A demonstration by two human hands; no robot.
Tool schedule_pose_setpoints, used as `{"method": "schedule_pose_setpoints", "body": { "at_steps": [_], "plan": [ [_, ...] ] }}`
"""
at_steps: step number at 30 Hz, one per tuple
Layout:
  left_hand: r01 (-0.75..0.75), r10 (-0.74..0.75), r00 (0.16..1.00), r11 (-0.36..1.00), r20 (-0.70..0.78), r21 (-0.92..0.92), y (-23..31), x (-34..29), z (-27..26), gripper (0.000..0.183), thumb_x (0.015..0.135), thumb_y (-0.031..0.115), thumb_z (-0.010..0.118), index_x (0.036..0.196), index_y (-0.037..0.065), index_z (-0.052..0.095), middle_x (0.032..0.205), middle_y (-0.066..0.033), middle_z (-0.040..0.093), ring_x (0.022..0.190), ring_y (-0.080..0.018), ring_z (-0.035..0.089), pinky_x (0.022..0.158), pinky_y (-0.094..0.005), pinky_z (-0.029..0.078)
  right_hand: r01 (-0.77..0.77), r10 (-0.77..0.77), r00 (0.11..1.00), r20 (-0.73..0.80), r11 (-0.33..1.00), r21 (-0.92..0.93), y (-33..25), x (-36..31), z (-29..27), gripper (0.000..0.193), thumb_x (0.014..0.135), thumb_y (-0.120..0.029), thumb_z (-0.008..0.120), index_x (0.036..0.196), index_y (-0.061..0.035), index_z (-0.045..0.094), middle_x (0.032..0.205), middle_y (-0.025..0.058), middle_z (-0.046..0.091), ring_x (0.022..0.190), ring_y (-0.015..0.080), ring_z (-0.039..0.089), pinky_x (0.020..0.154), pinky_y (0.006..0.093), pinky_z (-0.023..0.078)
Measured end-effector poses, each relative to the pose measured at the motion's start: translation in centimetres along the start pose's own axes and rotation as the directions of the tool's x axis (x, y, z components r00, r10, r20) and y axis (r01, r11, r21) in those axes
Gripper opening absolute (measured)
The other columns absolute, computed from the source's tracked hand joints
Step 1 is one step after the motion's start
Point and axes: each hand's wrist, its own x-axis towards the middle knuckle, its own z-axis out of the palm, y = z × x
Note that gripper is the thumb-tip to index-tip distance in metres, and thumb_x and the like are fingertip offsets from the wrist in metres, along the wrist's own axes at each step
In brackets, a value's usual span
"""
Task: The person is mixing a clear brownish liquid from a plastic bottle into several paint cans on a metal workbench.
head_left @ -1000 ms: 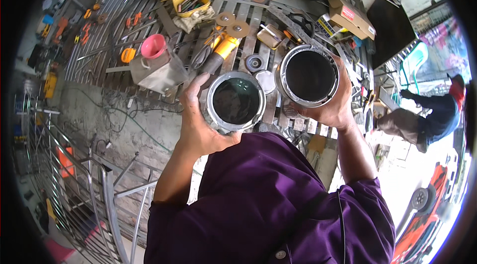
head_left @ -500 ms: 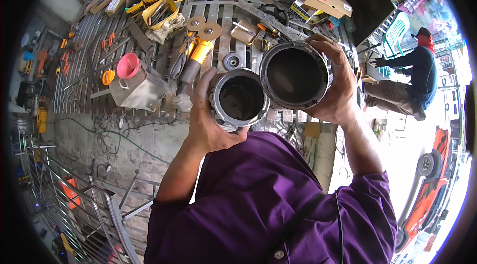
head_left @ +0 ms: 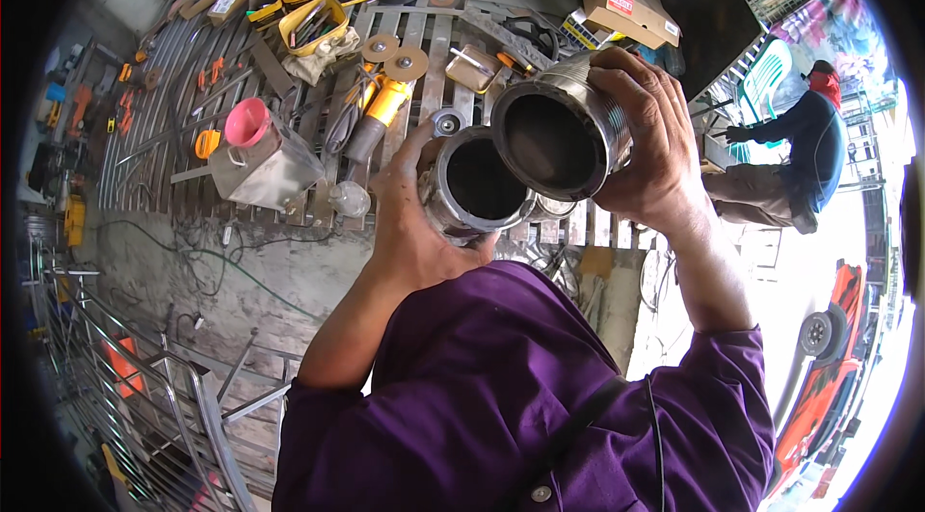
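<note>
My left hand (head_left: pixel 409 213) is wrapped round a smaller metal can (head_left: pixel 486 175), its dark mouth facing up toward me. My right hand (head_left: pixel 655 141) grips a larger ribbed metal can (head_left: pixel 559 138), tilted so its open end points to the lower left, toward the smaller can. The larger can's rim overlaps the smaller one's at their near sides. Both interiors look dark; what lies inside the smaller can cannot be made out. Beyond my left hand, an angle grinder (head_left: pixel 379 117) with a yellow body rests on the slatted metal table (head_left: pixel 438 35).
A metal box (head_left: pixel 265 165) with a pink funnel (head_left: pixel 249 122) stands at left. Yellow trays (head_left: pixel 313 26), cutting discs (head_left: pixel 407 63) and a cardboard box (head_left: pixel 628 9) lie farther back. Metal railings (head_left: pixel 183 396) are at lower left. Another person (head_left: pixel 814 146) stands at right, near an orange vehicle (head_left: pixel 819 377).
The larger can has tipped over toward the left, showing its ribbed side. The smaller can has turned slightly and shifted right. Both hands stay closed on the cans.
</note>
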Motion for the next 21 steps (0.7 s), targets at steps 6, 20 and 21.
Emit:
{"method": "schedule_pose_setpoints", "body": {
  "at_steps": [6, 20, 21],
  "plan": [
    [-0.03, 0.037, 0.998, 0.988, -0.043, 0.153, 0.2, 0.0, 0.1, 0.124, 0.072, 0.029, 0.098, 0.167, -0.001, 0.023, 0.145, -0.0199, 0.047, 0.131, -0.0305, 0.058, 0.113, -0.0444, 0.049, 0.078, -0.078, 0.997, 0.008, 0.995, -0.064, 0.3, 0.7, -0.2, 0.083, 0.064, -0.005, 0.091, 0.14, -0.0075, 0.059, 0.139, 0.0149, 0.065, 0.127, 0.0374, 0.066, 0.108, 0.0506, 0.049],
    [0.024, -0.021, 0.998, 0.998, -0.055, 0.061, -0.4, -0.1, 0.7, 0.125, 0.071, 0.035, 0.098, 0.165, -0.003, 0.025, 0.142, -0.023, 0.05, 0.129, -0.0314, 0.058, 0.111, -0.0453, 0.05, 0.202, -0.202, 0.979, 0.02, 0.964, -0.173, -0.1, 2.5, -1.3, 0.089, 0.058, -0.003, 0.086, 0.143, -0.0053, 0.058, 0.139, 0.0165, 0.065, 0.131, 0.0384, 0.066, 0.108, 0.0505, 0.05],
    [0.026, -0.022, 0.998, 0.998, -0.057, 0.062, -0.5, -0.2, 0.8, 0.125, 0.071, 0.035, 0.098, 0.165, -0.003, 0.025, 0.142, -0.023, 0.05, 0.129, -0.0314, 0.058, 0.111, -0.0453, 0.05, 0.217, -0.219, 0.976, 0.012, 0.96, -0.175, -0.1, 2.6, -1.3, 0.089, 0.057, -0.003, 0.085, 0.143, -0.0053, 0.058, 0.138, 0.0163, 0.065, 0.13, 0.0382, 0.066, 0.107, 0.0505, 0.05]
  ]
}}
